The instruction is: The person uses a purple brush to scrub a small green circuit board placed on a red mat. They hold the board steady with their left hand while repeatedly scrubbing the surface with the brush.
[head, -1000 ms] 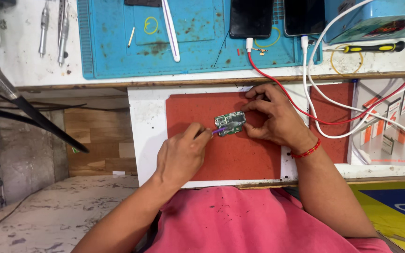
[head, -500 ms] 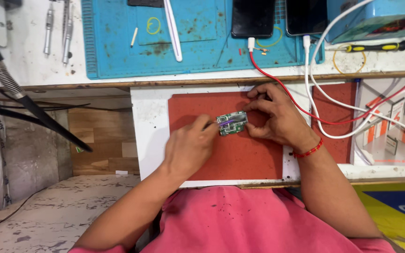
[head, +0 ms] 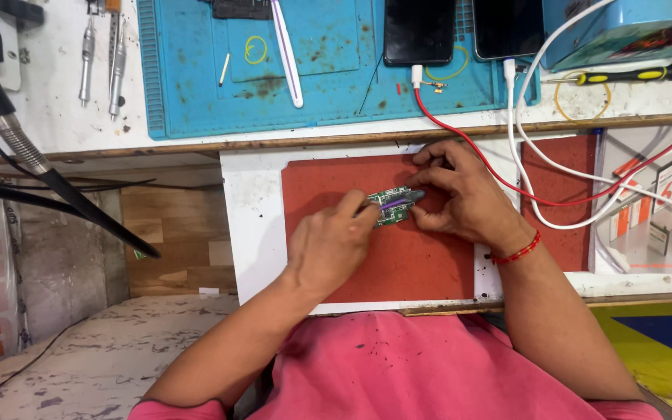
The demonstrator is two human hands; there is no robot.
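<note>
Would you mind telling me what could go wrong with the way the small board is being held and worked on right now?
1. The circuit board is pinched only at its edge by the right hand, so it might twist or slip on the red mat.
2. The left hand works a thin tool on the board; a slip could scratch parts.
3. The red cable and white cable run close beside the right hand and could snag.

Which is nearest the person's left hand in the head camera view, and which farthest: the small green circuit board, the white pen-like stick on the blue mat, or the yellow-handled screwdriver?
From the left hand:
1. Small green circuit board, at its fingertips on the red mat.
2. White pen-like stick, up on the blue mat.
3. Yellow-handled screwdriver, far upper right.
</note>
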